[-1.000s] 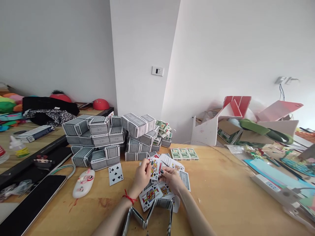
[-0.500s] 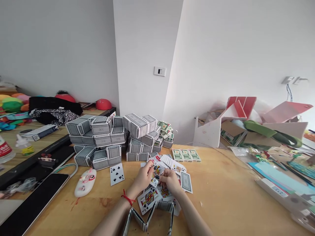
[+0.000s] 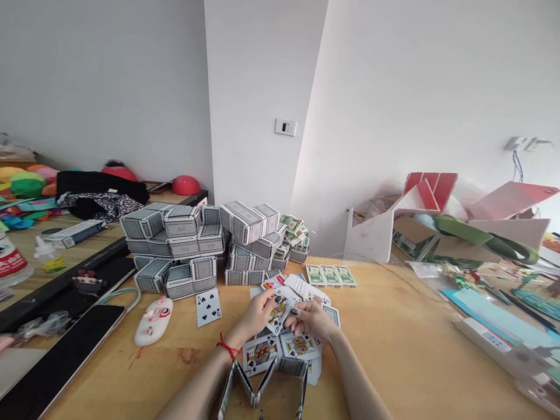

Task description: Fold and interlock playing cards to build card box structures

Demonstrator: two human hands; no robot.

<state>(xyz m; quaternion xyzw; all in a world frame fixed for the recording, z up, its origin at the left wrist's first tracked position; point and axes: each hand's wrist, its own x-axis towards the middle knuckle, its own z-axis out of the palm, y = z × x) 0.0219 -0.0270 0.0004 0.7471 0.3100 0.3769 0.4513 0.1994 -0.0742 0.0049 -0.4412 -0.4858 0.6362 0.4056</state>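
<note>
My left hand (image 3: 259, 312), with a red string at the wrist, pinches a playing card (image 3: 279, 315) near its upper left edge. The fingers of my right hand (image 3: 311, 319) are bent round the right edge of the same card. Loose cards (image 3: 261, 352) lie face up under and around both hands, a jack and a king among them. Close to me stands a zigzag strip of folded cards (image 3: 286, 366), between my forearms. Stacked blocks made of folded cards (image 3: 181, 233) rise behind my hands. A five of spades (image 3: 209, 307) lies apart on the left.
On the wooden table (image 3: 385, 350) are a white mouse (image 3: 153, 322) and a dark tablet (image 3: 65, 361) at left. Three green card packs (image 3: 330, 275) lie behind the loose cards. A power strip (image 3: 485, 338) and cardboard boxes (image 3: 415, 236) are at right.
My right hand has shifted slightly right and its fingers have loosened. The card between my hands now shows more of its face. Some loose cards under them have shifted.
</note>
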